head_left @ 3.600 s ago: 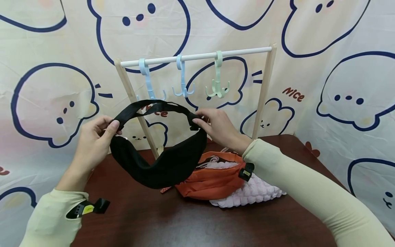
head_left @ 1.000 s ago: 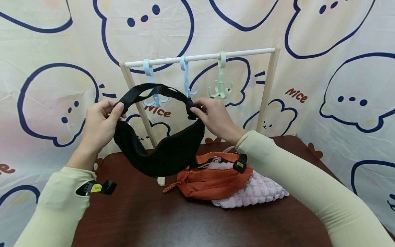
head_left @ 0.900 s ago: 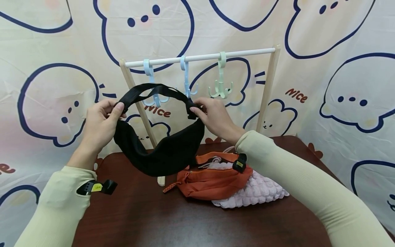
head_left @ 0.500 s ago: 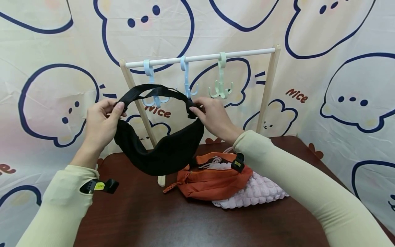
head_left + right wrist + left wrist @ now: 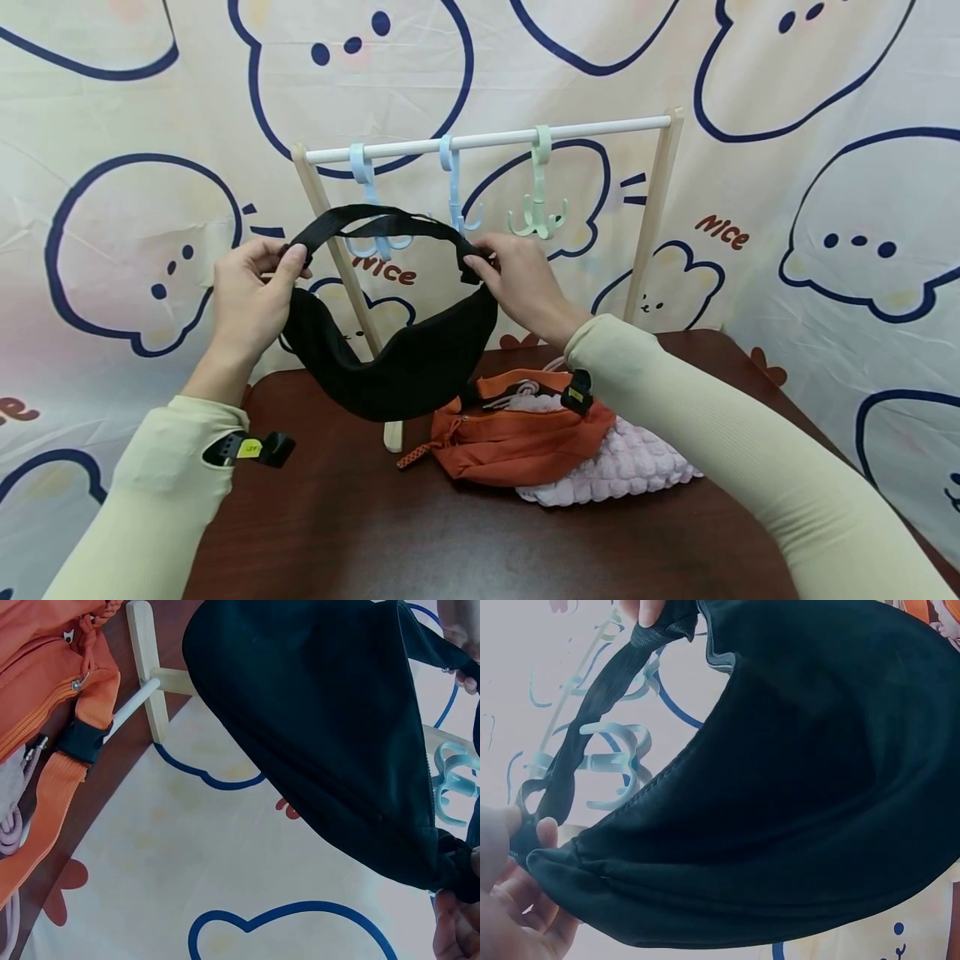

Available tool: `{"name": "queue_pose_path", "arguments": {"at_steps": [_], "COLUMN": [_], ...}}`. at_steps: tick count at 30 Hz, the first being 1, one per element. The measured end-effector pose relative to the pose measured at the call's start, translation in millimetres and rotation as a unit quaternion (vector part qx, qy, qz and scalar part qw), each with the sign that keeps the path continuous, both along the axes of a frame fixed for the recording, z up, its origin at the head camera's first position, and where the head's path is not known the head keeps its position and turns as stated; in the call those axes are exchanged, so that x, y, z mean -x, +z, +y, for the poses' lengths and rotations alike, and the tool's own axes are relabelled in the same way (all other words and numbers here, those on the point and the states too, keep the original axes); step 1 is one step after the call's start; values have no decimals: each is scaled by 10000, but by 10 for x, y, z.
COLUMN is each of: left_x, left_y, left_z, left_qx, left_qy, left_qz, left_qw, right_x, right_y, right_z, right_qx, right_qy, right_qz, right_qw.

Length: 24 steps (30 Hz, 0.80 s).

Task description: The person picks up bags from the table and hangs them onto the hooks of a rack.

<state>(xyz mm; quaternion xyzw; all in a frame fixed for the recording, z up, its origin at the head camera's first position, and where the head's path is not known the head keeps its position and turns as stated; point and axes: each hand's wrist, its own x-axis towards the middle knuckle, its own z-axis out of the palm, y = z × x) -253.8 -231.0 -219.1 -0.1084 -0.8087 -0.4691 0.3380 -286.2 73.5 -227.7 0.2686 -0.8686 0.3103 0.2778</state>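
- Hanging in the air between both hands, the black crescent-shaped waist bag (image 5: 390,371) is positioned in front of the rack and above the tabletop, touching neither; its ends curve upward.
- The black webbing strap (image 5: 369,218) arches over the bag body; in the head view it overlaps the lower part of the leftmost hook.
- The left hand (image 5: 249,300) grasps the strap at the bag's left end, thumb against curled fingers.
- The right hand (image 5: 521,279) pinches the strap at the right end between thumb and fingers.
- The orange waist bag (image 5: 517,450) lies on the table, lower right of the black bag in the head view. Its strap carries a black side-release buckle (image 5: 81,741), visible in the right wrist view.
- The pale pink puffy-textured bag (image 5: 637,467) lies partly beneath the orange bag; a pink cord (image 5: 525,389) shows near it.
- The rack comprises a white rod (image 5: 607,127) between two wooden uprights (image 5: 651,225). Two light-blue hooks (image 5: 453,179) and one pale-green hook (image 5: 538,187) hang from the rod.
- The dark brown table (image 5: 450,542) supports the rack and both lying bags.
- A cartoon-printed fabric backdrop (image 5: 135,250) stands behind the table.
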Motion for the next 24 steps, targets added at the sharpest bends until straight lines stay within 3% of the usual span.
{"name": "queue_pose_path", "arguments": {"at_steps": [13,24], "left_x": [25,51], "left_y": [29,-5], "left_z": [60,124], "left_qx": [-144,-109], "left_qy": [330,337], "left_qz": [57,27], "left_qw": [9993,9994], "right_x": [30,49], "right_y": [10,-23], "right_z": [-14,-25], "right_qx": [-32,7], "right_qy": [-131,-150], "right_qz": [81,76], "right_qw": [9999,9999]}}
